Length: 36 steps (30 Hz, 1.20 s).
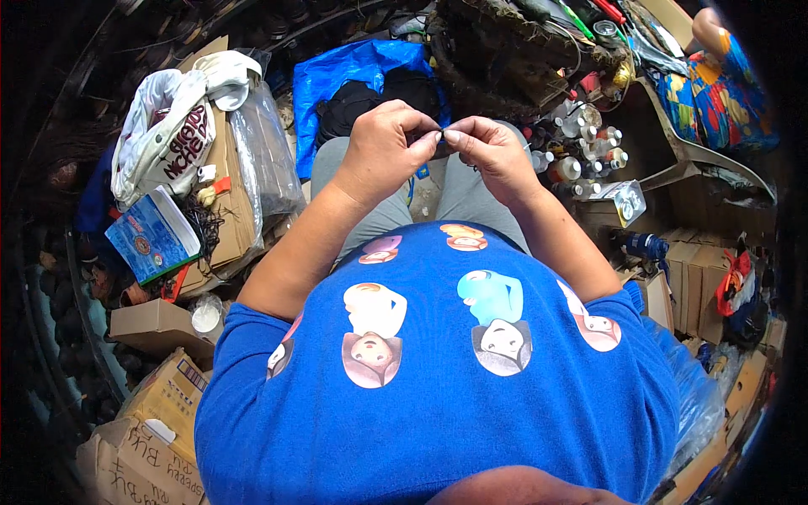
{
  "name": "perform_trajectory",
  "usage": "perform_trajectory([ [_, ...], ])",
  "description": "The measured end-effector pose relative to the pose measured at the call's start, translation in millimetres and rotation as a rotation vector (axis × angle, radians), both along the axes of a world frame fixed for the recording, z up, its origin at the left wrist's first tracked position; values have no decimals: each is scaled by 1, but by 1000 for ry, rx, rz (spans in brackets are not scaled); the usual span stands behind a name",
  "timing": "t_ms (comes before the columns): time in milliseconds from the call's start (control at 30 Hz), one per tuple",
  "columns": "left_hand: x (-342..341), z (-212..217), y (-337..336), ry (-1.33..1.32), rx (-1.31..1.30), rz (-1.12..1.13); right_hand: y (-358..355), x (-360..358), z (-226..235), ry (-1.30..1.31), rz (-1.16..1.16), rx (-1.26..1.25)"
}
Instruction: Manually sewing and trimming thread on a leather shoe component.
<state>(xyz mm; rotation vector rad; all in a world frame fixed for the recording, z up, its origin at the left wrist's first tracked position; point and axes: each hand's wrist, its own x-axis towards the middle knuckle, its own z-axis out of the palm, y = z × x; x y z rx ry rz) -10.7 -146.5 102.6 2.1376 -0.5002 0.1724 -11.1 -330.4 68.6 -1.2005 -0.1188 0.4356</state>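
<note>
My left hand [389, 153] and my right hand [497, 158] meet over my lap, fingertips nearly touching. Each pinches with thumb and forefinger at a tiny dark spot between them, too small to make out. Grey trousers [471, 198] cover my legs below the hands. Just past my fingers, a blue plastic sheet [307, 76] lies spread with black items [345, 108] bunched on it.
To the left, a white cloth bag [164, 126], a blue book [151, 236] and cardboard boxes [156, 324] are piled. Small bottles [581, 156] crowd the right, near a worn wooden bench [497, 59]. Another person's colourful clothing [715, 93] shows at the far right.
</note>
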Motion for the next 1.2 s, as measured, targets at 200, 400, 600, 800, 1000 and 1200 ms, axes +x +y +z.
perform_trajectory([
  [200, 1, -2, 2, -127, 48, 18, 1, 1, 4, -143, -32, -239],
  [400, 1, -1, 3, -103, 47, 21, 1, 1, 4, -228, -81, -326],
  [600, 0, -3, 4, -141, 72, -7, -1, 1, 8, -175, -29, -373],
  [800, -1, -10, 5, -226, 160, 6, -4, 4, 4, -201, 24, -396],
  [1000, -2, -6, 9, -248, 58, -28, -15, 3, 2, -225, 51, -535],
  [1200, -9, -6, 12, -393, 347, -232, -7, -6, 5, -161, 133, -402],
])
